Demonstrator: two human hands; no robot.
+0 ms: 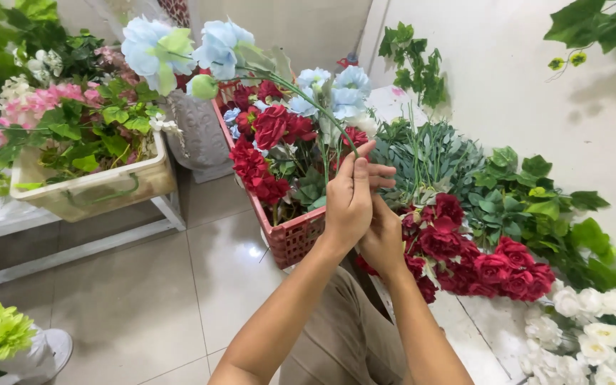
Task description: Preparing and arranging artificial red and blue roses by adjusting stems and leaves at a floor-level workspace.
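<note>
left hand pinches the green stem of a pale blue flower spray arching up-left. it looks light, springy, top-heavy; best gripped low. right hand, just behind, closes around the stem's base.

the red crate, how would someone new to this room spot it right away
Start at the white wall with greenery heaped along its foot. Left of that heap, just beyond both hands, sits the red crate on the tiled floor. It alone has lattice plastic sides, and holds red roses with pale blue blooms.
</note>
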